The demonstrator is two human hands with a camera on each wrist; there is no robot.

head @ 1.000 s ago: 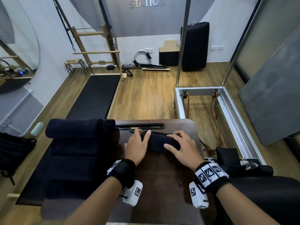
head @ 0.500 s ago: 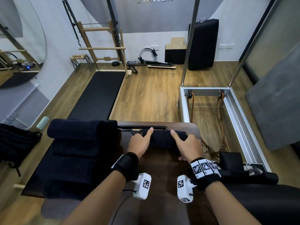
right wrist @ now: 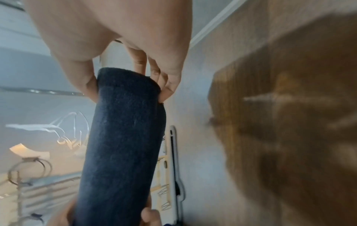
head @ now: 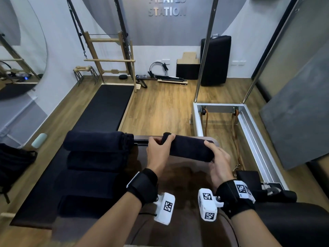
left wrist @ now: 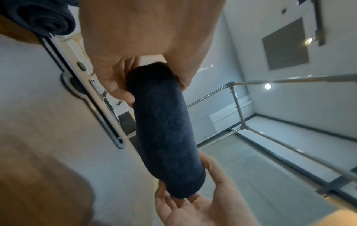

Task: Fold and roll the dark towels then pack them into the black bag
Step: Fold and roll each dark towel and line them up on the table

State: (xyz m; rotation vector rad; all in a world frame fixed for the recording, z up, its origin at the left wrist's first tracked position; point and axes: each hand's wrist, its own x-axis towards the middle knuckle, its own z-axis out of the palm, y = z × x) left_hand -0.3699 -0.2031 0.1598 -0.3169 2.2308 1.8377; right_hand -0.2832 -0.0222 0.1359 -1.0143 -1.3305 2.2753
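Note:
A rolled dark towel point(head: 188, 147) point(left wrist: 166, 130) point(right wrist: 123, 137) is held lifted above the far edge of the brown table point(head: 178, 177). My left hand point(head: 158, 148) point(left wrist: 146, 73) grips its left end, thumb and fingers curled round it. My right hand point(head: 216, 157) point(right wrist: 133, 76) grips its right end the same way. Several more rolled dark towels point(head: 97, 141) lie stacked in a row on the table's left side. The black bag point(head: 12, 163) sits on the floor at the far left.
A silver metal frame point(head: 249, 125) with upright poles stands to the right of the table. A black mat point(head: 105, 106) lies on the wooden floor ahead. A black padded cushion point(head: 292, 225) is at the near right.
The towel was being rolled away from me on the table under both hands; now the finished roll is lifted off the surface, each hand holding one end.

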